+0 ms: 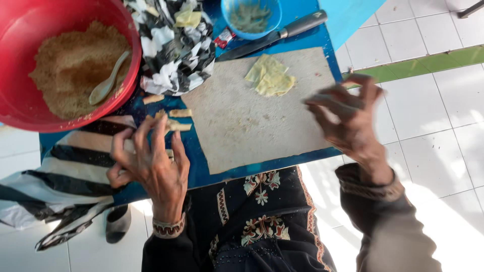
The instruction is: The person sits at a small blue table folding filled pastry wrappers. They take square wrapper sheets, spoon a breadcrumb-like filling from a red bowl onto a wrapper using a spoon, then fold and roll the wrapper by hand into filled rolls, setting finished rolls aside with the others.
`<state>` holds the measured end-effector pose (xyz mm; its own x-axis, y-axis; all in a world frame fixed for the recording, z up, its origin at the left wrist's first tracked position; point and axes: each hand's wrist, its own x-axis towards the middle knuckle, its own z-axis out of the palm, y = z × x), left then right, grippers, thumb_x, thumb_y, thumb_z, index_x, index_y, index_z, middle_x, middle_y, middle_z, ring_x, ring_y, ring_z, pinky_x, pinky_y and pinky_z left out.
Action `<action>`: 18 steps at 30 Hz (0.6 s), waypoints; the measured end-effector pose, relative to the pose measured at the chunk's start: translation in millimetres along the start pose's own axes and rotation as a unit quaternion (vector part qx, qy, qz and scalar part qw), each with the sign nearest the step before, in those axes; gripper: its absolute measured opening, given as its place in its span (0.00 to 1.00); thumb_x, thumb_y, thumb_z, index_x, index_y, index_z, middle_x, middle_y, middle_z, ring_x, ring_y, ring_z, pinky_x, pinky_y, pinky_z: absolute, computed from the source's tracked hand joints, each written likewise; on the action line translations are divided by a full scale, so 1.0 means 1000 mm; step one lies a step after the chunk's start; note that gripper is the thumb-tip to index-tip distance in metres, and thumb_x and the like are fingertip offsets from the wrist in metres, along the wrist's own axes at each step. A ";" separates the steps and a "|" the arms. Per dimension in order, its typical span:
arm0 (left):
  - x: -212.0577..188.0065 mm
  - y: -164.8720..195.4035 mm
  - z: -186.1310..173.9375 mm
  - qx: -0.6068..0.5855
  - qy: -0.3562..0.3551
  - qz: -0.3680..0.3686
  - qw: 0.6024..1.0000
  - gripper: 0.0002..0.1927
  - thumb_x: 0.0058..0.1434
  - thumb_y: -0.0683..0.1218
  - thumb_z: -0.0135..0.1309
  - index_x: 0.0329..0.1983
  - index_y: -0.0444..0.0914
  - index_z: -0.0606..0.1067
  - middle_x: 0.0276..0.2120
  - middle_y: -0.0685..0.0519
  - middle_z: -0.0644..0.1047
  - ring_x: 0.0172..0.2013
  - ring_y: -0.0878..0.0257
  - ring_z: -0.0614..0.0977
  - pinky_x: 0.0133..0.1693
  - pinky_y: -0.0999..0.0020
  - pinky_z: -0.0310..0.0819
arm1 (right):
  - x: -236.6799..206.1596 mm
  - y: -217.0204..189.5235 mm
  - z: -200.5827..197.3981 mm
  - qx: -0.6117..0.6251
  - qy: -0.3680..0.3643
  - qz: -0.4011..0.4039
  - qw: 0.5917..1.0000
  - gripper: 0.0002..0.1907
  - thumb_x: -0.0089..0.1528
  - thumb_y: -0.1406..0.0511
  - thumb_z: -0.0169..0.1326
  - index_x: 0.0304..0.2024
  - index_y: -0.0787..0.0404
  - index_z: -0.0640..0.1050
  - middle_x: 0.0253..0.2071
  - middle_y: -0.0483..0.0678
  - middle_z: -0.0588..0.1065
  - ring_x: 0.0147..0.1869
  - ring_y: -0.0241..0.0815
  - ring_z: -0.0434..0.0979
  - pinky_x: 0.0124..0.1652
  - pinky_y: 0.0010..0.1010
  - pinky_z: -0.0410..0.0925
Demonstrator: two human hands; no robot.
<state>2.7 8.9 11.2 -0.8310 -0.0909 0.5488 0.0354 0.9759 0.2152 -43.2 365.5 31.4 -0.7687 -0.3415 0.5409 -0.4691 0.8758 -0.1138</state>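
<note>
At the left edge of the cutting board, small rolled pastry pieces lie on the blue table, their long axes running left to right. They are touched by the fingertips of the left hand, which is curled with fingers bent, pinching at one piece. The right hand is held well apart, off the board's right edge, fingers loosely bunched and blurred; whether anything is gripped cannot be told. Yellow wrapper sheets lie on the board's far side, nearer the right hand. A red basin of crumbs with a spoon stands beyond the left hand.
</note>
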 end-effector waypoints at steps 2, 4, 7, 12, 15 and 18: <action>0.001 0.014 -0.004 -0.041 0.005 -0.003 0.999 0.17 0.71 0.53 0.58 0.61 0.46 0.78 0.54 0.55 0.80 0.63 0.52 0.65 0.56 0.51 0.45 | 0.022 0.003 0.022 -0.006 0.001 -0.058 0.998 0.09 0.63 0.60 0.72 0.44 0.48 0.86 0.47 0.36 0.80 0.65 0.47 0.62 0.62 0.47 0.52; 0.004 0.030 0.000 -0.083 0.013 0.015 0.996 0.18 0.69 0.55 0.58 0.60 0.47 0.77 0.52 0.55 0.80 0.62 0.52 0.65 0.55 0.49 0.44 | 0.040 0.003 0.033 -0.011 -0.022 -0.086 0.996 0.12 0.60 0.56 0.72 0.44 0.46 0.86 0.47 0.36 0.81 0.63 0.46 0.63 0.58 0.50 0.51; 0.009 0.045 0.013 -0.147 0.007 0.069 0.987 0.19 0.68 0.56 0.59 0.60 0.47 0.76 0.51 0.58 0.81 0.62 0.54 0.67 0.57 0.48 0.43 | 0.053 -0.003 0.043 -0.012 -0.058 -0.088 0.994 0.12 0.56 0.55 0.71 0.41 0.46 0.85 0.47 0.37 0.81 0.63 0.48 0.62 0.56 0.53 0.50; 0.027 0.071 0.037 -0.203 -0.044 0.120 0.971 0.22 0.68 0.53 0.59 0.63 0.46 0.73 0.51 0.60 0.82 0.62 0.57 0.68 0.57 0.48 0.41 | 0.061 -0.001 0.048 -0.077 -0.071 -0.112 0.988 0.10 0.60 0.56 0.68 0.42 0.48 0.83 0.46 0.35 0.79 0.64 0.46 0.63 0.56 0.53 0.51; 0.047 0.081 0.054 -0.213 -0.064 0.141 0.965 0.22 0.69 0.51 0.59 0.65 0.45 0.71 0.50 0.61 0.82 0.62 0.59 0.68 0.57 0.48 0.42 | 0.064 0.006 0.052 -0.074 -0.076 -0.119 0.987 0.07 0.64 0.59 0.65 0.42 0.51 0.82 0.47 0.38 0.79 0.64 0.45 0.63 0.57 0.52 0.52; 0.060 0.091 0.067 -0.238 -0.082 0.156 0.955 0.24 0.67 0.49 0.58 0.66 0.44 0.70 0.51 0.60 0.81 0.61 0.58 0.67 0.56 0.47 0.44 | 0.070 0.018 0.058 -0.018 -0.080 -0.097 0.992 0.04 0.65 0.64 0.61 0.43 0.52 0.81 0.46 0.40 0.79 0.63 0.48 0.63 0.55 0.52 0.51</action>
<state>-81.0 106.0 9.2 -0.8125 0.2605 0.5216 0.5125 0.7455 0.4260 -130.4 337.7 18.6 -0.7254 -0.5522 0.4110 -0.6013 0.7989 0.0121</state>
